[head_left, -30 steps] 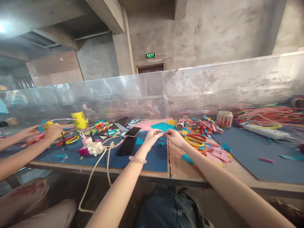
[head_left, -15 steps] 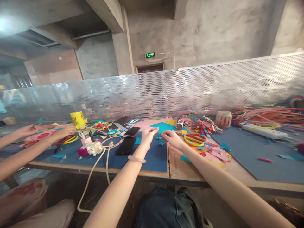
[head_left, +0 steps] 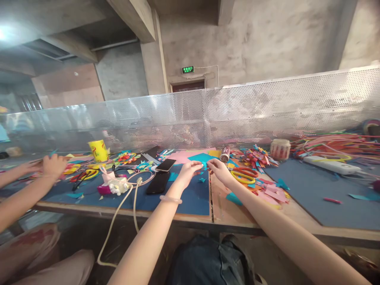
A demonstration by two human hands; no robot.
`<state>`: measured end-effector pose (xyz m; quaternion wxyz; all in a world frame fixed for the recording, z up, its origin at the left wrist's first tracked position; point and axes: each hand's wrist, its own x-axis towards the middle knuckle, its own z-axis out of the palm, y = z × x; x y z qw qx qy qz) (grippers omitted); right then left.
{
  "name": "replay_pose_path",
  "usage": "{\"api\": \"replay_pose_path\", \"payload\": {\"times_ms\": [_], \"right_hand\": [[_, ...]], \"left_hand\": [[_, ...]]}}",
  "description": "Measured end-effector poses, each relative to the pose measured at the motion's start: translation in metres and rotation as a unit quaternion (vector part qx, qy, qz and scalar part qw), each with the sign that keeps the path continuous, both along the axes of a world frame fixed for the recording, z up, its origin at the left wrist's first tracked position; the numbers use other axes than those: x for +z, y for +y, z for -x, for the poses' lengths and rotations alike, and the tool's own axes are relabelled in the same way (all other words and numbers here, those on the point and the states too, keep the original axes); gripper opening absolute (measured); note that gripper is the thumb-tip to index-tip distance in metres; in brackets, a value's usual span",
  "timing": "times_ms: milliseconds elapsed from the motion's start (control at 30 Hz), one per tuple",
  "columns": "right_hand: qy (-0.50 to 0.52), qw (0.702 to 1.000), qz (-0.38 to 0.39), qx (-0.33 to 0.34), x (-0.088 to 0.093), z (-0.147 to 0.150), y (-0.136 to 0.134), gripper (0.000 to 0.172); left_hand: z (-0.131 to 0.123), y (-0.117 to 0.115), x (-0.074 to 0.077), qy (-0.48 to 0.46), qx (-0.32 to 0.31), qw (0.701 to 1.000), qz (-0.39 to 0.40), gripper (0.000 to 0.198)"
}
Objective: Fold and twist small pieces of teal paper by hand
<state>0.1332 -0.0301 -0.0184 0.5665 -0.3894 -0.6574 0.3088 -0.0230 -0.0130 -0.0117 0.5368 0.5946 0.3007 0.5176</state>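
A small folded piece of blue paper [head_left: 204, 165] is held up between my hands, over the middle of the table. My left hand [head_left: 189, 173], with a pale bangle at the wrist, pinches its left side. On its right side the fingertips of my right hand [head_left: 219, 171] are closed. The piece's exact shape is too small to make out. Behind it lies a larger blue sheet [head_left: 197, 157], and a blue scrap [head_left: 202, 180] rests on the dark blue mat [head_left: 192, 202] below.
Two phones [head_left: 158, 183] lie left of my hands, near a white cable [head_left: 118, 209]. Yellow-handled scissors [head_left: 242, 178], a can [head_left: 225, 153] and paper scraps [head_left: 271, 192] sit to the right. At far left are a co-worker's hands [head_left: 53, 166] and a yellow cup [head_left: 98, 151].
My hands have shifted slightly, and the blue piece now shows between my fingertips. The co-worker's nearer hand has moved left, away from the yellow cup.
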Motion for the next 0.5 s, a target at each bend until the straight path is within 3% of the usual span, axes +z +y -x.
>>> {"api": "replay_pose_path", "payload": {"times_ms": [200, 367, 500], "right_hand": [[0.013, 1.0, 0.011, 0.013, -0.0003, 0.0011, -0.0002, 0.032], [-0.042, 0.988, -0.104, -0.109, 0.0031, 0.0001, -0.0016, 0.027], [-0.124, 0.971, -0.16, -0.124, 0.0083, -0.0005, -0.0071, 0.02]], "left_hand": [[-0.001, -0.0043, 0.0025, 0.011, -0.025, 0.999, -0.016, 0.026], [-0.0013, -0.0063, 0.0028, 0.021, -0.021, 0.999, -0.032, 0.025], [-0.001, -0.0061, 0.0024, 0.037, -0.011, 0.999, -0.038, 0.026]]}}
